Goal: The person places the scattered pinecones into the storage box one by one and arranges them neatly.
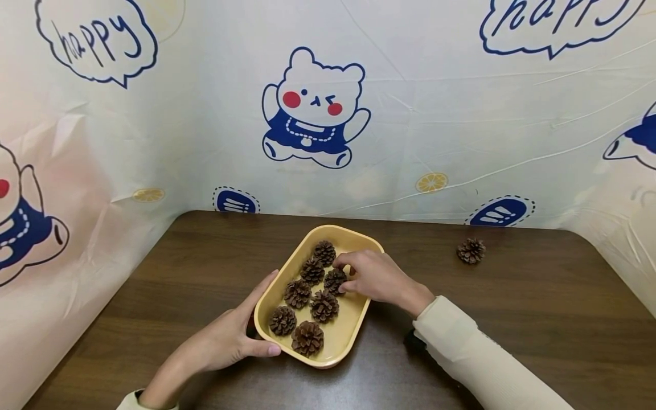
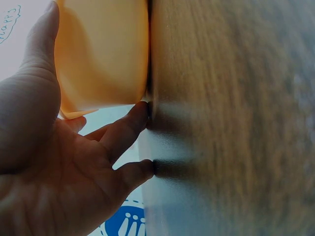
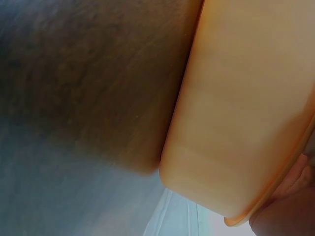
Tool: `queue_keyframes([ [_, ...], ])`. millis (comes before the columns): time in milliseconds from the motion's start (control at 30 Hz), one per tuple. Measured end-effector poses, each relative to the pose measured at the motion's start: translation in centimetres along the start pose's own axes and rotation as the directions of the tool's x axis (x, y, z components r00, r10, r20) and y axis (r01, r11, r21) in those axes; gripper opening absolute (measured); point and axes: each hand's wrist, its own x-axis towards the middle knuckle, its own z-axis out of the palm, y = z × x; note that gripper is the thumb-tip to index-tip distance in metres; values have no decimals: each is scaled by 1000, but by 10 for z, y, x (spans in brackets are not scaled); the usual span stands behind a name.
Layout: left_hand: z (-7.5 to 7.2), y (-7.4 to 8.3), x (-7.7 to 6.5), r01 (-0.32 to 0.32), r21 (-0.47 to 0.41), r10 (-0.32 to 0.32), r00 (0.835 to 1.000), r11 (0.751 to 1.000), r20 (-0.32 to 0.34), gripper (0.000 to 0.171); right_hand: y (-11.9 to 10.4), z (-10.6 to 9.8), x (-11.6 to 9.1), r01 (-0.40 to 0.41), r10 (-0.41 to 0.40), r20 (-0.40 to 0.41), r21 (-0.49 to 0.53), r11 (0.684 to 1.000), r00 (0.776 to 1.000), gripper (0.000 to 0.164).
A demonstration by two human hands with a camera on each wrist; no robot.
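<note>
A yellow plastic bin (image 1: 345, 347) stands at a slant on the table, with several brown pine cones (image 1: 308, 338) lying in it. My left hand (image 1: 225, 336) holds the bin's near left corner, thumb at the rim and fingers along the outer side; in the left wrist view, two fingertips (image 2: 142, 109) touch the tabletop. Over the bin's right rim reaches my right hand (image 1: 376, 276), its thumb and index finger pinching a pine cone (image 1: 335, 281) inside. The right wrist view shows mostly the bin's outer wall (image 3: 236, 108), and the pinch is hidden there.
A single pine cone (image 1: 471, 250) lies apart on the brown wooden table (image 1: 538, 319), toward the back right. Behind and beside the table hangs a printed curtain (image 1: 410, 102) with bear drawings.
</note>
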Motion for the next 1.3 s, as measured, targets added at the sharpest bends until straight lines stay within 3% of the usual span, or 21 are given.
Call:
queue_keyframes([
  [333, 0, 0, 0, 8, 2, -8, 1000, 1000, -1, 125, 1, -3, -1, 19, -19, 1, 11, 1000, 1000, 42],
  [767, 0, -1, 0, 4, -4, -4, 1000, 1000, 1, 125, 7, -10, -8, 95, -93, -27, 113, 989, 995, 46],
  [967, -1, -1, 1, 4, -5, -4, 1000, 1000, 3, 125, 12, -14, -14, 114, -105, -90, 111, 987, 990, 44],
  [1200, -1, -1, 1, 17, -6, -17, 1000, 1000, 3, 126, 19, -22, -21, 177, -155, -209, 92, 980, 965, 41],
  [1300, -1, -1, 1, 17, -5, -17, 1000, 1000, 2, 126, 22, -27, -25, 162, -137, -233, 89, 983, 963, 40],
])
